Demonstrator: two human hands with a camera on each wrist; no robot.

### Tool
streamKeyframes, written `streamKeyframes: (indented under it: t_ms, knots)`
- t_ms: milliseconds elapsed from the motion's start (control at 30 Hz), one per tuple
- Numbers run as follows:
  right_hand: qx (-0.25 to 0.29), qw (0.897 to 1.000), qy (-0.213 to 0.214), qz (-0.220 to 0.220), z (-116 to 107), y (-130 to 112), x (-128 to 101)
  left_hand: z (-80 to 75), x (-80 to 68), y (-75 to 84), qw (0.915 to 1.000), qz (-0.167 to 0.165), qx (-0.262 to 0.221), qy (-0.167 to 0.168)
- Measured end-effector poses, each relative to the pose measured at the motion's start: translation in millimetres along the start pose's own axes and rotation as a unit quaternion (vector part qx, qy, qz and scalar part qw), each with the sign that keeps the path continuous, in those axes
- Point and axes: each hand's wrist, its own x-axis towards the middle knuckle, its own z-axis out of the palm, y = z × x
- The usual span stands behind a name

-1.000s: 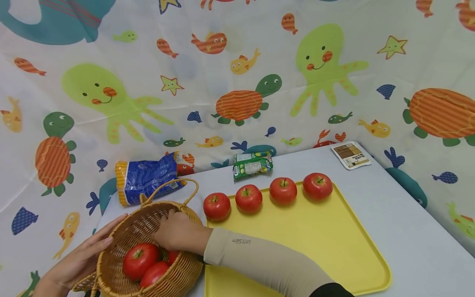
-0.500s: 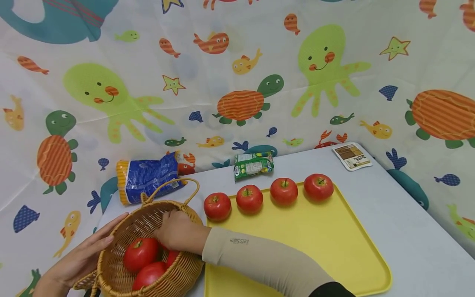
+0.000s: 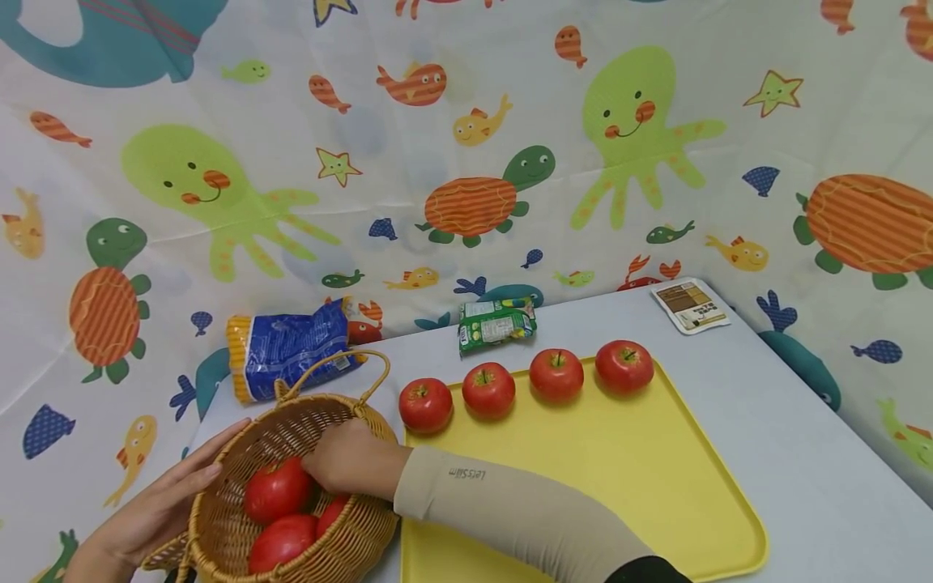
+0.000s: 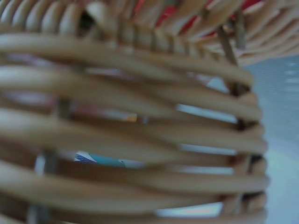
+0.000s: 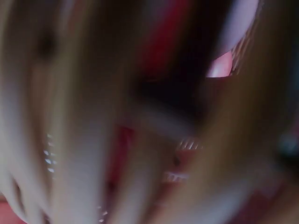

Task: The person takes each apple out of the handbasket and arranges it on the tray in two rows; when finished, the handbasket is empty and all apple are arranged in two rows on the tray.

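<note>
Since the earlier frames the tomatoes in the wicker basket (image 3: 291,494) have rolled: the top tomato (image 3: 277,489) has shifted up and toward the right hand (image 3: 350,458), and the basket has tipped a little further toward the viewer; the row on the tray has not moved; right hand is inside the basket mouth, reaching in from the right over the rim, its fingers against the top tomato, though whether they have closed round it I cannot tell, the fingertips being hidden and the right wrist view a blur of red and skin; left hand (image 3: 156,506) lies flat-fingered against the basket's outer left wall, fingers straight, pressing rather than gripping, seemingly to steady the tilted basket so the opening faces the reaching hand; left wrist view shows only the weave (image 4: 140,140) very close, red showing through the gaps; two more tomatoes (image 3: 284,541) sit lower in the basket, touching the top one; on the yellow tray (image 3: 619,486), just right of the basket, four tomatoes (image 3: 525,379) stand in a line along the far edge, stems up, apart from one another, the near part of the tray bare; beyond, a blue packet (image 3: 287,346) lies behind the basket handle, a green packet (image 3: 497,324) just past the tray, a small card (image 3: 688,304) at the far right of the table (image 3: 802,453).
</note>
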Motion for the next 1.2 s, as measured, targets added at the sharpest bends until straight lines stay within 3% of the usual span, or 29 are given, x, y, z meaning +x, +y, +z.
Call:
streamKeyframes:
  t_ms: [133,400,833,1000,1200]
  knots:
    - [0.009,0.999,0.033,-0.027,0.3,4.8,-0.4,-2.9,0.3,-0.1,1.0,0.003,-0.005,-0.007]
    - [0.06,0.998,-0.021,-0.011,-2.5,2.2,6.8,-5.1,-0.9,-3.5,0.9998,0.004,-0.02,-0.009]
    - [0.148,0.982,0.084,-0.087,-2.8,18.4,-0.2,-1.5,1.7,-3.5,0.9998,0.003,-0.014,-0.012]
    - [0.22,0.964,0.113,-0.1,-3.6,26.8,-3.4,-1.6,2.6,-3.6,0.9995,0.012,-0.016,-0.026]
    - [0.319,0.925,0.168,-0.12,-3.7,37.8,-9.4,-2.8,0.8,-3.0,0.9998,0.008,-0.01,-0.018]
